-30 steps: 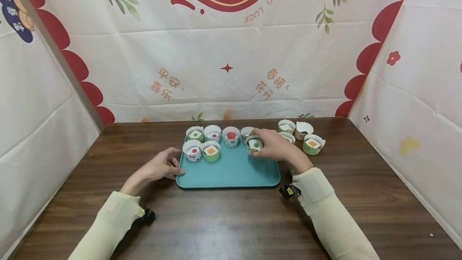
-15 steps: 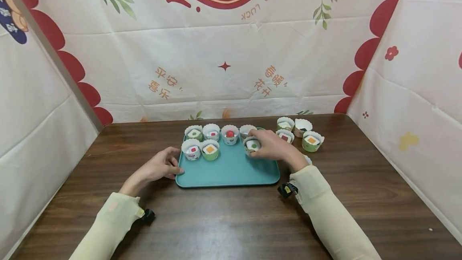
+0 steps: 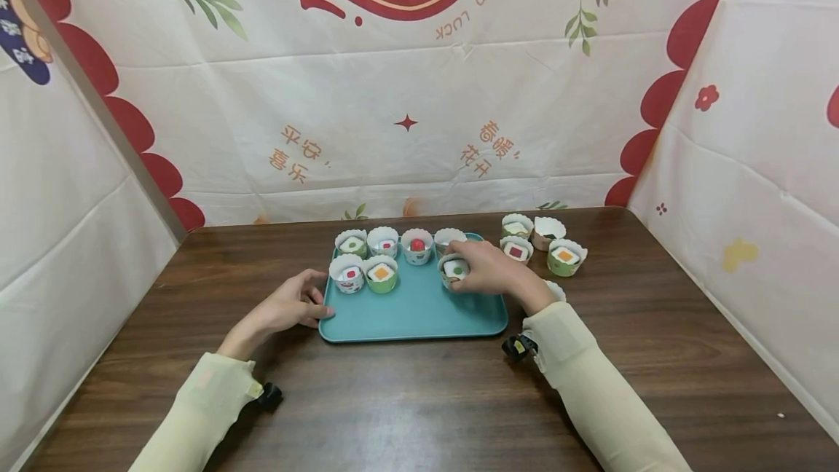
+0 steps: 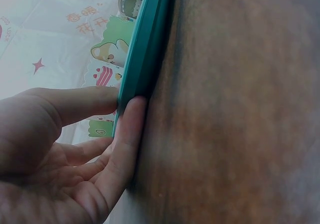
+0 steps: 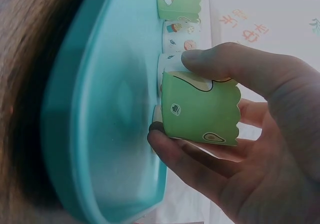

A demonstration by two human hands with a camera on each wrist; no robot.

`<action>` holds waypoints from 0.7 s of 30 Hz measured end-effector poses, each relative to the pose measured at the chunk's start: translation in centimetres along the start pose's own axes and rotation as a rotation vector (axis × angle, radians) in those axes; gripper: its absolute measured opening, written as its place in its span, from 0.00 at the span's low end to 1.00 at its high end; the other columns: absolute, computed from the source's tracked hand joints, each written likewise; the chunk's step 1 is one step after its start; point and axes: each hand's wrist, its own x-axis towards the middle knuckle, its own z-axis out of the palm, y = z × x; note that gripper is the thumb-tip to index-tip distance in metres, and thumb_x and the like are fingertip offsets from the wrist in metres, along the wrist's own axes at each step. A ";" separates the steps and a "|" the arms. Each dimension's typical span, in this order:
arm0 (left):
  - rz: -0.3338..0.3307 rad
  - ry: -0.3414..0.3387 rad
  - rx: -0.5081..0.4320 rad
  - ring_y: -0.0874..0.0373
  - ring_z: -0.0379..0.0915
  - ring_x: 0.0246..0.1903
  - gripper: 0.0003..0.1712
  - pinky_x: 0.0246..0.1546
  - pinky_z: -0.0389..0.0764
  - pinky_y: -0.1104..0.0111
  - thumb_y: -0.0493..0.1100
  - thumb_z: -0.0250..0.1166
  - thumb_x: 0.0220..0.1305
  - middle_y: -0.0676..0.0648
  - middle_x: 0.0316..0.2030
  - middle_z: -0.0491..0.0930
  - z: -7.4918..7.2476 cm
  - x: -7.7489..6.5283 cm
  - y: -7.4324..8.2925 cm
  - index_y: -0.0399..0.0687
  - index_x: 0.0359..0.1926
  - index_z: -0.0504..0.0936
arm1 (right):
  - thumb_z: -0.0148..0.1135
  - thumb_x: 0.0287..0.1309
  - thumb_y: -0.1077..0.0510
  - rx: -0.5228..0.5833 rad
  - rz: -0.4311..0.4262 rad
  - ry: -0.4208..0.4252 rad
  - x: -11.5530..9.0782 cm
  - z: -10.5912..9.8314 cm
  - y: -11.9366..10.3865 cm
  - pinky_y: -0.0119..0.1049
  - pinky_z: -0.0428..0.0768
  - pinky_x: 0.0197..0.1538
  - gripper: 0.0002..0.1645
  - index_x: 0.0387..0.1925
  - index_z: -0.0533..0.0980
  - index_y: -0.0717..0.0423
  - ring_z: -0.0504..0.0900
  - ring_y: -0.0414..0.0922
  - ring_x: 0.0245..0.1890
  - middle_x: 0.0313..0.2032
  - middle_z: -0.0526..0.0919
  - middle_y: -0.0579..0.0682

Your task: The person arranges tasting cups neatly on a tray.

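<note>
Green paper cup [image 5: 202, 109] in the right hand [image 3: 490, 268]: I see the thumb curled against one side of it and the fingers against the other. It is roughly upright over the right part of the teal tray [image 3: 413, 320], though I cannot tell whether its base touches. At the tray's left edge, the left hand [image 3: 288, 302] pinches the rim, thumb across from the fingers. Four cups [image 3: 416, 246] line the back of the tray, the rightmost partly hidden by the right hand. In front of them, on the left, stand a white cup [image 3: 347, 273] and an orange-topped green one [image 3: 381, 273]. More cups [image 3: 566, 258] cluster to the tray's right on the brown table [image 3: 393, 406].
</note>
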 end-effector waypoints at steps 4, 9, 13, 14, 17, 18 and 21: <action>-0.005 0.001 0.004 0.54 0.76 0.34 0.44 0.39 0.90 0.59 0.34 0.71 0.64 0.42 0.39 0.74 0.0 0.0 0.1 0.31 0.74 0.58 | 0.73 0.57 0.53 -0.002 0.004 -0.006 -0.1 0.1 0.1 0.41 0.79 0.44 0.24 0.55 0.77 0.50 0.79 0.45 0.41 0.48 0.85 0.50; -0.006 0.006 0.007 0.54 0.76 0.34 0.44 0.39 0.90 0.59 0.34 0.71 0.64 0.42 0.39 0.74 0.0 0.0 0.1 0.31 0.74 0.58 | 0.73 0.57 0.54 -0.008 0.003 -0.009 0.0 0.1 0.0 0.43 0.80 0.46 0.25 0.56 0.78 0.51 0.79 0.45 0.43 0.49 0.85 0.50; -0.001 0.008 0.004 0.54 0.76 0.34 0.44 0.39 0.90 0.59 0.34 0.71 0.64 0.42 0.38 0.74 0.0 -0.1 0.1 0.31 0.74 0.58 | 0.73 0.57 0.54 -0.003 -0.010 -0.001 0.0 0.3 0.0 0.42 0.79 0.45 0.24 0.55 0.78 0.51 0.79 0.45 0.42 0.48 0.85 0.50; 0.000 0.008 0.004 0.54 0.76 0.34 0.44 0.39 0.90 0.59 0.34 0.71 0.64 0.42 0.38 0.74 0.0 -0.1 0.0 0.31 0.74 0.58 | 0.74 0.57 0.54 -0.001 -0.015 0.001 0.0 0.3 0.0 0.42 0.79 0.44 0.24 0.54 0.78 0.51 0.79 0.45 0.42 0.47 0.85 0.50; 0.001 0.007 0.005 0.54 0.76 0.34 0.44 0.39 0.90 0.59 0.34 0.71 0.64 0.42 0.38 0.74 0.0 -0.1 0.0 0.32 0.75 0.58 | 0.74 0.56 0.54 -0.004 -0.026 0.007 0.0 0.5 0.0 0.41 0.78 0.43 0.22 0.52 0.79 0.51 0.78 0.44 0.40 0.44 0.85 0.49; 0.000 0.007 0.006 0.54 0.76 0.34 0.45 0.39 0.90 0.59 0.34 0.71 0.64 0.42 0.39 0.74 0.0 -0.1 0.0 0.32 0.75 0.58 | 0.74 0.56 0.54 -0.008 -0.029 0.009 0.1 0.6 0.1 0.40 0.78 0.42 0.22 0.52 0.79 0.51 0.78 0.44 0.39 0.44 0.85 0.49; -0.005 0.008 0.005 0.54 0.76 0.35 0.45 0.39 0.90 0.59 0.34 0.72 0.63 0.41 0.39 0.74 0.0 0.0 0.0 0.32 0.75 0.58 | 0.74 0.56 0.54 -0.013 -0.028 0.009 0.1 0.6 0.0 0.41 0.78 0.42 0.21 0.51 0.79 0.50 0.78 0.44 0.39 0.44 0.85 0.48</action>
